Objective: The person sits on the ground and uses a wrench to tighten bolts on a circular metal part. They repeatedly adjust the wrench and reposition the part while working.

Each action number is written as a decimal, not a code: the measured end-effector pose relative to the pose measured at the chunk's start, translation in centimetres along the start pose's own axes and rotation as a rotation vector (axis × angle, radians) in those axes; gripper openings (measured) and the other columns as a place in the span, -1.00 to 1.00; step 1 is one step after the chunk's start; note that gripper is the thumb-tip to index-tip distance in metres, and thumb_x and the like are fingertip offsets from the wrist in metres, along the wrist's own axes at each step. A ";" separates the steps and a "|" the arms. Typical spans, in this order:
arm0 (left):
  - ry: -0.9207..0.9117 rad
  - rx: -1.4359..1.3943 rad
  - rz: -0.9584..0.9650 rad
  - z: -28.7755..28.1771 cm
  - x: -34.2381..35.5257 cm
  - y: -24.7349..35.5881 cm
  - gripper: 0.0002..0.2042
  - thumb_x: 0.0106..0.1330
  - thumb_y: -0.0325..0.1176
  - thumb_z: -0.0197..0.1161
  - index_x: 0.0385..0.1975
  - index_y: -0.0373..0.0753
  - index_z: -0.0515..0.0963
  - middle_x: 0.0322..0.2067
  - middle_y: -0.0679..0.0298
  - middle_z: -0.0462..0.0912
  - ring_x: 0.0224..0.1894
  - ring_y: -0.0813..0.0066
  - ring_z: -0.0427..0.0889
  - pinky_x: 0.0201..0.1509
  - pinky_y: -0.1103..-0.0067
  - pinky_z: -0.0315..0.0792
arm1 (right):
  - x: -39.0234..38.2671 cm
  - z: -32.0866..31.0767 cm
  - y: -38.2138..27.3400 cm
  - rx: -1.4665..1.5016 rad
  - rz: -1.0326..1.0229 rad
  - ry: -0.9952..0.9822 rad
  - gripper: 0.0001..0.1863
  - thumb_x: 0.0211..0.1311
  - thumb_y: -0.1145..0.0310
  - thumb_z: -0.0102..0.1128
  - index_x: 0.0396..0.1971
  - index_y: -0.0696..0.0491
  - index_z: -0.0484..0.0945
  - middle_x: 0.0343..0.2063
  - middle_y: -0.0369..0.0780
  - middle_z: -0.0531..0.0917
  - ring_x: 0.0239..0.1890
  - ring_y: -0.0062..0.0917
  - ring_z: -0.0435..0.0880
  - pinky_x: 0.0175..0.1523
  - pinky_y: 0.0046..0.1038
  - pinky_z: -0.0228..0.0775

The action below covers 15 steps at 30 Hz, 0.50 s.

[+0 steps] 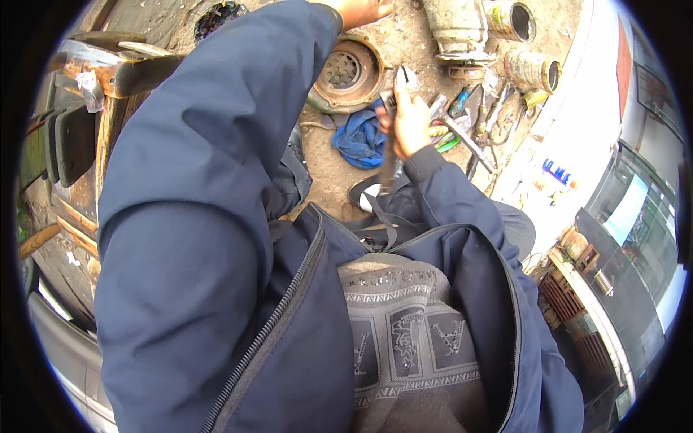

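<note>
My left arm stretches forward, and my left hand (pixel 359 11) is cut off by the upper edge, its fingers only partly visible beyond a round rusty metal part (pixel 369 63) with a perforated centre. My right hand (pixel 409 124) is closed around a long, narrow, dark metal tool (pixel 388 148) held upright; its exact kind is unclear. A shiny pointed tip (pixel 408 76) shows by the thumb. Beside this hand a crumpled blue cloth (pixel 356 141) lies on the ground, touching or nearly touching the round part. To its right is a hammer (pixel 468 137).
Several hand tools, among them a blue-handled screwdriver (pixel 459 102), lie right of my right hand. Beyond them stand a worn metal cylinder (pixel 455 29) and an open rusty can (pixel 530 71). Wooden furniture (pixel 119 76) is on the left, a white ledge (pixel 530 169) on the right.
</note>
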<state>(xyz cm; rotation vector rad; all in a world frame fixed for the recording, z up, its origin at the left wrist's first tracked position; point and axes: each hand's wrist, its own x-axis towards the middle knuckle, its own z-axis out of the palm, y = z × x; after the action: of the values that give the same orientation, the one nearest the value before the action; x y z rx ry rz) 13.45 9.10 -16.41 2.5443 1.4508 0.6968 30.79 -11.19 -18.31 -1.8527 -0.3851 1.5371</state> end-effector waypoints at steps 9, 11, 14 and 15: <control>-0.078 -0.013 -0.039 -0.8 -0.1 0.2 -0.60 0.26 -0.01 0.27 -0.24 -0.28 0.69 -0.18 -0.05 0.70 -0.05 -0.02 0.64 0.09 0.15 0.47 | 3.7 -5.4 -10.9 -1.658 -0.828 -0.219 -0.43 0.36 -0.17 0.23 -0.29 0.16 0.57 -0.45 0.05 0.70 -0.29 -0.01 0.72 -0.15 -0.07 0.55; -0.099 -0.017 -0.029 -1.1 0.2 0.1 -0.60 0.26 -0.01 0.27 -0.23 -0.28 0.68 -0.18 -0.04 0.70 -0.05 -0.01 0.64 0.09 0.16 0.47 | 4.8 -4.8 -12.5 -1.748 -0.933 -0.347 -0.47 0.37 -0.14 0.24 -0.30 0.12 0.55 -0.47 0.03 0.69 -0.31 -0.01 0.72 -0.17 -0.04 0.53; -0.144 -0.024 -0.022 -1.5 0.3 0.1 -0.59 0.26 -0.02 0.27 -0.19 -0.29 0.67 -0.18 -0.04 0.70 -0.05 0.01 0.65 0.10 0.17 0.47 | 5.9 -3.6 -14.7 -1.911 -1.046 -0.482 -0.56 0.36 -0.05 0.28 -0.24 0.09 0.55 -0.50 0.00 0.66 -0.35 -0.01 0.70 -0.23 -0.05 0.51; -0.158 -0.032 -0.035 -1.5 0.3 0.1 -0.59 0.26 -0.02 0.27 -0.18 -0.29 0.67 -0.17 -0.03 0.70 -0.04 0.01 0.64 0.11 0.17 0.47 | 6.2 -3.1 -15.3 -1.947 -1.096 -0.534 -0.56 0.35 -0.04 0.29 -0.22 0.09 0.54 -0.51 0.00 0.65 -0.36 -0.01 0.69 -0.24 -0.05 0.51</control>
<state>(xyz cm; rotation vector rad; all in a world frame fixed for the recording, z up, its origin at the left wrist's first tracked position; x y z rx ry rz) 12.98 9.14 -14.95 2.4810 1.4165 0.4965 38.34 2.69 -12.49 -1.3183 -3.2225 0.4613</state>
